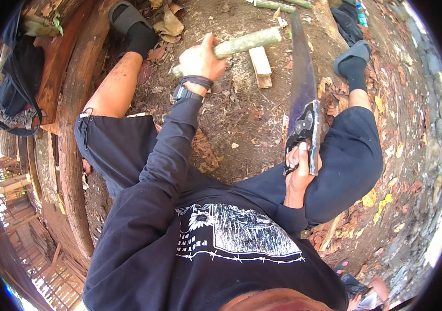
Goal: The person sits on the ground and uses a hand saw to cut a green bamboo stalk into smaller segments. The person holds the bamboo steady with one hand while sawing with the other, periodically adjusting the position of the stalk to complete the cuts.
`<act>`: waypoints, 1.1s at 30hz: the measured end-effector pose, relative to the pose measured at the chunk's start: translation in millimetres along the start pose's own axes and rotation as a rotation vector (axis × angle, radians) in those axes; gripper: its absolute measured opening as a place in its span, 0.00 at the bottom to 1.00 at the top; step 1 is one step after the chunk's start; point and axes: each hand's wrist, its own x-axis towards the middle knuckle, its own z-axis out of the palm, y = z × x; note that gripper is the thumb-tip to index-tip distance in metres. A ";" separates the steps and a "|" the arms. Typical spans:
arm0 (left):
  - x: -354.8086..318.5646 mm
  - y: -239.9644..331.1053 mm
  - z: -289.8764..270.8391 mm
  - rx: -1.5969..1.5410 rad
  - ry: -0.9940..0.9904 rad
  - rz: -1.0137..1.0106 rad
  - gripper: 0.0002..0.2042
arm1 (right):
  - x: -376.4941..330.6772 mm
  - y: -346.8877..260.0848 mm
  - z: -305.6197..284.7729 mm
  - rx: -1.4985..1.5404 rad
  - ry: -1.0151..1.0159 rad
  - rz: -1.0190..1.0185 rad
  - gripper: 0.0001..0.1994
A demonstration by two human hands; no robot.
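Observation:
My left hand (204, 61) is closed round a short pale-green cut branch (249, 42), held above the ground ahead of me. The branch's longer end points right, toward the saw blade but apart from it. In my right hand (299, 168) is the black-and-silver handle of a handsaw (304, 83), close to my right thigh. Its long dark blade points away from me, with its tip near the top of the view. Between the branch and the blade, a small pale squared wood block (260, 62) lies on the dirt.
Long logs (75, 124) run along my left side, with a black bag (21, 83) by them. Cut green sticks (272, 6) lie at the far side. A dark cloth item (348, 23) and a bottle (361, 14) are at far right. Dry leaves litter the soil. Another person's limbs (379, 287) show at lower right.

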 end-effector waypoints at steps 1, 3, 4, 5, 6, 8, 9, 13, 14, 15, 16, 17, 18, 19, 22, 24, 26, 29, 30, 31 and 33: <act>2.0 7.0 -4.5 -0.043 -0.023 -0.014 0.21 | -0.3 -0.8 1.8 0.003 0.011 -0.012 0.09; 7.0 22.2 -26.6 -0.118 -0.158 0.041 0.30 | 0.5 5.0 -6.5 -0.050 -0.035 -0.062 0.05; 7.9 24.0 -34.1 -0.178 -0.225 0.073 0.32 | 0.2 3.2 -4.8 -0.062 -0.030 -0.048 0.06; 7.9 29.0 -44.4 -0.181 -0.245 0.116 0.33 | -0.6 2.4 -3.8 -0.066 -0.007 -0.043 0.08; 6.0 35.8 -57.1 -0.193 -0.263 0.153 0.33 | -1.0 1.7 -1.8 -0.079 0.012 -0.041 0.09; 5.0 44.2 -84.2 -0.317 -0.309 0.228 0.35 | -0.2 4.4 -4.2 -0.094 -0.007 -0.050 0.12; 6.9 49.0 -96.5 -0.405 -0.357 0.263 0.33 | -0.1 8.5 -10.2 -0.047 0.005 -0.043 0.06; 8.8 72.4 -163.6 -0.696 -0.563 0.143 0.21 | 1.8 7.2 -2.9 -0.071 -0.023 -0.035 0.06; 9.0 69.1 -162.5 -0.728 -0.585 0.172 0.22 | 2.0 6.3 2.2 -0.068 -0.016 -0.035 0.06; 8.4 66.5 -161.0 -0.764 -0.610 0.200 0.23 | 1.3 6.0 1.4 -0.068 -0.013 -0.012 0.05; 3.6 63.4 -153.0 -0.830 -0.571 0.284 0.23 | 1.2 4.1 2.9 -0.079 -0.014 -0.019 0.06; 1.6 60.6 -149.5 -0.885 -0.533 0.366 0.23 | 1.1 5.3 3.8 -0.079 -0.025 -0.022 0.06; 1.4 58.5 -148.9 -0.860 -0.504 0.410 0.22 | 1.4 6.1 4.7 -0.078 -0.036 -0.025 0.07; 0.9 57.5 -149.2 -0.834 -0.475 0.452 0.21 | 1.9 6.2 5.3 -0.079 -0.026 -0.027 0.08; 1.9 56.3 -148.2 -0.805 -0.428 0.512 0.22 | 1.8 10.0 1.7 -0.122 -0.032 -0.038 0.06; 1.6 56.9 -153.2 -0.750 -0.381 0.530 0.22 | 2.2 12.3 0.3 -0.125 -0.039 -0.034 0.06; 0.4 60.2 -155.2 -0.731 -0.315 0.514 0.21 | 1.9 12.6 1.2 -0.129 -0.039 -0.032 0.06; 0.9 64.8 -181.5 -0.697 -0.293 0.476 0.20 | 1.0 11.4 4.8 -0.135 -0.037 -0.028 0.06; 1.6 65.1 -185.5 -0.687 -0.295 0.473 0.20 | 1.1 11.8 3.8 -0.136 -0.040 -0.024 0.06; 2.4 65.3 -189.4 -0.678 -0.296 0.469 0.20 | 1.3 11.8 3.2 -0.137 -0.043 -0.020 0.06; 2.7 65.5 -191.1 -0.654 -0.324 0.451 0.19 | 1.2 10.9 4.4 -0.135 -0.041 -0.016 0.06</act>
